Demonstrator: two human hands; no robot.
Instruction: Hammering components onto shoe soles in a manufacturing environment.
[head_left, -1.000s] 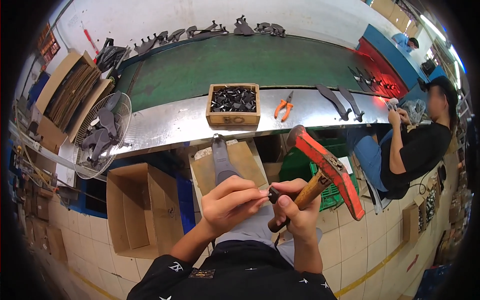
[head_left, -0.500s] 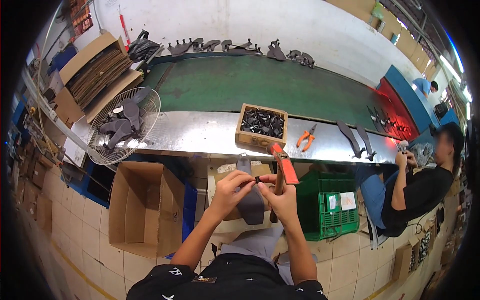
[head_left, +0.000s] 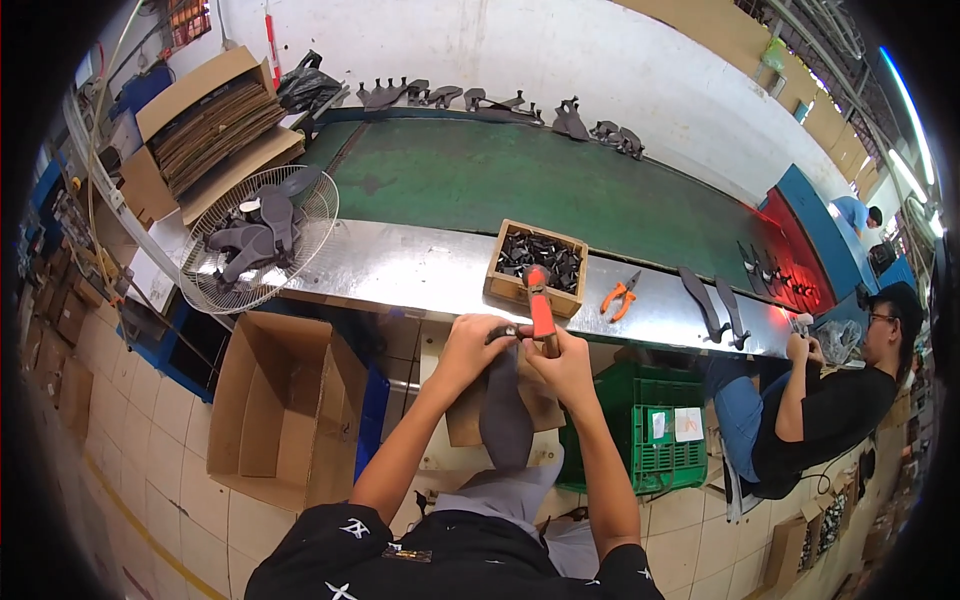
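A long grey paddle-shaped piece (head_left: 506, 420) lies lengthwise before me on a brown board (head_left: 465, 412). At its far, narrow end my left hand (head_left: 466, 355) is closed, thumb and fingers pinching a small black part (head_left: 508, 332). Fingers partly cover how that part sits against the grey piece. My right hand (head_left: 565, 372) is wrapped round the wooden handle of a hammer with a red head (head_left: 541, 310). Its fingertips reach close to the black part. Just beyond the hammer, a wooden box (head_left: 507, 288) full of small black parts rests on the metal ledge.
Orange-handled pliers (head_left: 620, 298) and two grey pieces (head_left: 704, 305) lie on the metal ledge (head_left: 390, 262). A wire basket (head_left: 200, 298) of grey pieces is at left, above an open carton (head_left: 262, 400). At right stand a green crate (head_left: 655, 400) and a seated co-worker (head_left: 840, 385).
Both hands have moved slightly away from me, to the grey piece's far end, with the black part. The hammer's head has turned within my right hand. My view has shifted a little.
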